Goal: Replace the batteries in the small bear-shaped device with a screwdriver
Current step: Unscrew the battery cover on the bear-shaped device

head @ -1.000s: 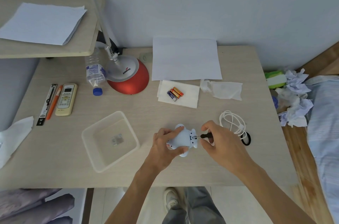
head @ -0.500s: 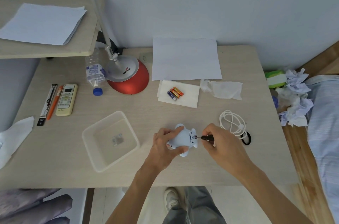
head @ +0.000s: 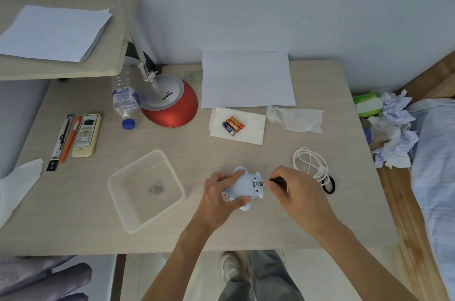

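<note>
The pale blue bear-shaped device (head: 242,186) lies near the table's front edge, back side up. My left hand (head: 218,196) grips it from the left, fingers over its top and thumb under it. My right hand (head: 293,192) pinches a small black-handled screwdriver (head: 275,180), whose tip sits in the device's right end. Three batteries (head: 232,125) lie on a white tissue (head: 248,132) further back.
A clear plastic tray (head: 118,182) with a small part inside sits left of the device. A coiled white cable (head: 311,164) and a black hair tie (head: 330,185) lie to the right. A red lamp base (head: 177,113), bottle, remote, pens and paper sheets fill the back.
Hardly any movement: my right hand's fingers have shifted slightly on the screwdriver at the device, while my left hand keeps the same grip.
</note>
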The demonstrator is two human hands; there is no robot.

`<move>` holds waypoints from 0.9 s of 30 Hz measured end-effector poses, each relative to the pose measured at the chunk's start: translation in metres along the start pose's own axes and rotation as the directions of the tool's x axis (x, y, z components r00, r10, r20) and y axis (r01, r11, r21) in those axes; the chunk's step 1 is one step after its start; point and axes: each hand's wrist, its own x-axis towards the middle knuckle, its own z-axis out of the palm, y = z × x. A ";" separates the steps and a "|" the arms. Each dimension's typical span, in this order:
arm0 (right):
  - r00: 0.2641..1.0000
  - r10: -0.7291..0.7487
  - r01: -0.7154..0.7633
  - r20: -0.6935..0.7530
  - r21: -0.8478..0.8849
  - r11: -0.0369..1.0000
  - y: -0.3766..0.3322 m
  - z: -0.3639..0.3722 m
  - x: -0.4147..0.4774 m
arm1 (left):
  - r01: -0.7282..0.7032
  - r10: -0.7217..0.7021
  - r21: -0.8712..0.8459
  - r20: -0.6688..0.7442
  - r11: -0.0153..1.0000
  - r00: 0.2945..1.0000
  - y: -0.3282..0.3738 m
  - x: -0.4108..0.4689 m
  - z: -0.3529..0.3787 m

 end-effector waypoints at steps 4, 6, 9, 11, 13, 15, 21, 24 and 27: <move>0.999 -0.016 0.016 0.035 0.013 1.000 -0.003 -0.001 0.002 | -0.002 0.002 -0.005 -0.005 1.000 1.000 -0.001 0.000 0.001; 0.998 -0.029 0.028 0.054 0.017 0.999 -0.003 -0.002 0.002 | 0.002 -0.002 -0.005 -0.010 1.000 1.000 -0.001 0.000 0.001; 0.999 -0.001 0.002 0.039 -0.015 1.000 -0.003 -0.001 0.003 | -0.004 0.004 0.005 -0.014 1.000 1.000 -0.002 0.000 0.002; 1.000 0.018 -0.017 0.021 -0.032 0.999 0.000 0.001 0.004 | -0.007 0.007 0.010 -0.015 1.000 1.000 -0.003 -0.001 0.002; 0.999 0.005 -0.005 0.039 -0.014 1.000 0.001 0.000 0.004 | -0.012 0.012 0.018 -0.011 1.000 1.000 -0.003 0.000 0.002; 0.996 -0.007 0.007 0.084 0.009 1.000 0.001 -0.002 0.002 | -0.015 0.015 0.010 -0.014 1.000 1.000 -0.003 0.000 0.002; 0.996 0.028 -0.025 0.080 -0.035 0.999 0.002 0.000 0.003 | -0.010 0.010 0.010 -0.012 1.000 1.000 -0.002 -0.001 0.000; 0.996 0.006 -0.004 0.084 -0.031 1.000 -0.002 -0.004 0.002 | -0.011 0.011 0.025 -0.015 1.000 1.000 -0.001 0.000 0.001; 0.993 -0.007 0.005 0.114 0.015 1.000 -0.004 -0.006 0.000 | -0.010 0.010 0.028 -0.017 1.000 1.000 -0.002 0.000 0.001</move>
